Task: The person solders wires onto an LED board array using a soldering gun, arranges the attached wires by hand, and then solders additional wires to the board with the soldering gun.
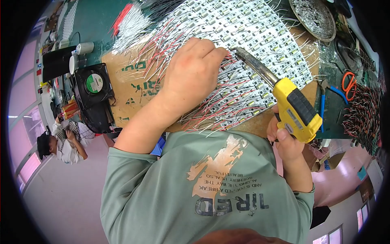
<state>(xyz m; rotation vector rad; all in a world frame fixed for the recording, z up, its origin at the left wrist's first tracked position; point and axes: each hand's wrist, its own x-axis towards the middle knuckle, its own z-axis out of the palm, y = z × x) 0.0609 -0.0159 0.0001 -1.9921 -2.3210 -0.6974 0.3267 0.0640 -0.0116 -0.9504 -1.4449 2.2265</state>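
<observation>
We counted one yellow-and-black plastic soldering gun (298, 110), gripped in the closed right hand (284, 140), its metal tip beside the curled left hand (193, 71), whose pinch we could not read. Both worked over one sheet of white circuit boards (280, 51); bare brown cardboard (122, 87) lay open beyond its left edge.

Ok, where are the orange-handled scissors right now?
In the head view, the orange-handled scissors lie toward the right edge, just right of the blue-handled pliers, beside the heap of wires.
</observation>
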